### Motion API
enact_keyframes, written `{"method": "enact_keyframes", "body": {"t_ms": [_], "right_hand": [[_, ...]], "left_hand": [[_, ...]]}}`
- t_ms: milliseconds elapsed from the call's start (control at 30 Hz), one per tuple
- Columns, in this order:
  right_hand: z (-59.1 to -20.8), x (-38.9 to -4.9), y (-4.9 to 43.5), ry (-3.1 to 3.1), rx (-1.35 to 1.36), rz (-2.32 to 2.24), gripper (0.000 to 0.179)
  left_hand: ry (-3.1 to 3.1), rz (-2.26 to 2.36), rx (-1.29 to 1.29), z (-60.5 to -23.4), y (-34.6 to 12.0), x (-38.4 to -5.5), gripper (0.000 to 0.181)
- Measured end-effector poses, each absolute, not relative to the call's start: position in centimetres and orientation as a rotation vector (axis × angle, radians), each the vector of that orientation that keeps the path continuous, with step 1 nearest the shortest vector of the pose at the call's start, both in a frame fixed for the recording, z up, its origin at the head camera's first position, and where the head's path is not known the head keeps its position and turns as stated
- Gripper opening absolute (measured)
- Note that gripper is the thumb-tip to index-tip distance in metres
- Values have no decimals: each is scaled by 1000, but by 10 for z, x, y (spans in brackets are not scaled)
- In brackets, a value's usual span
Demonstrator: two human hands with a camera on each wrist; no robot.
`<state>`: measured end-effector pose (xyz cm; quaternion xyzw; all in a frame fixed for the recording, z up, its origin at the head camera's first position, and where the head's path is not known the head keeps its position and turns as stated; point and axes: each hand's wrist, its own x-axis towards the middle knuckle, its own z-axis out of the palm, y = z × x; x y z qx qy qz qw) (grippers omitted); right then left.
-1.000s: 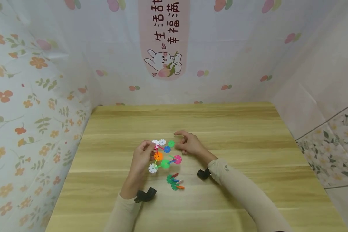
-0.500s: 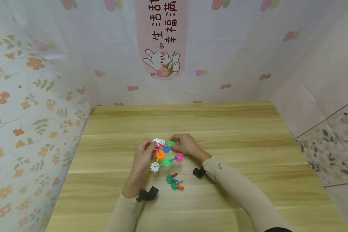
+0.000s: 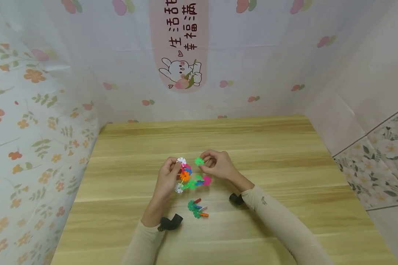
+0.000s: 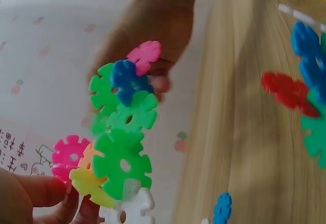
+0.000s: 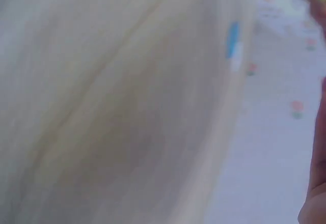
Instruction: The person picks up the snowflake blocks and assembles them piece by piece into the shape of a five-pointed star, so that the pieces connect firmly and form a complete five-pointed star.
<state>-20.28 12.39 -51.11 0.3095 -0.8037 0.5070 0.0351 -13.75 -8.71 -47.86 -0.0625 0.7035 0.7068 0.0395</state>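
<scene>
- the left hand (image 3: 167,178) pinches the upper end of a chain of notched discs (image 3: 192,184) between thumb and fingers, by a white disc (image 3: 181,161).
- the right hand (image 3: 220,165), fingers curled, pinches a green disc (image 3: 199,161) at its edge; in the head view a gap shows between this disc and the white one.
- from the left hand the chain runs toward the person through an orange disc (image 3: 185,176), then bends right through light green and blue pieces to a pink disc (image 3: 207,180).
- nearer the person, apart from the chain, a small cluster of discs (image 3: 191,205) in dark green, red, blue, white and orange lies on the wood-grain surface (image 3: 268,228).
- a black curved piece (image 3: 171,222) sits by the left sleeve (image 3: 142,243).
- behind the surface hangs a printed cloth (image 3: 252,66) with a rabbit drawing (image 3: 180,72).
</scene>
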Motion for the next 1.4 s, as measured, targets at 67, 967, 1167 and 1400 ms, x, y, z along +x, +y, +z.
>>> {"method": "enact_keyframes", "body": {"t_ms": [67, 967, 1167, 1400], "right_hand": [[-500, -195, 126, -2401, 975, 1647, 26], [-447, -163, 119, -2501, 706, 1863, 24], [-439, -166, 123, -2519, 618, 2087, 12], [-444, -170, 124, -2506, 602, 2020, 8]], "left_hand": [[2151, 2203, -148, -477, -84, -138, 17], [2144, 2424, -33, -477, -63, -132, 25], [2150, 2467, -54, -478, -62, -133, 26], [2128, 2445, -64, -478, -60, -131, 24]]}}
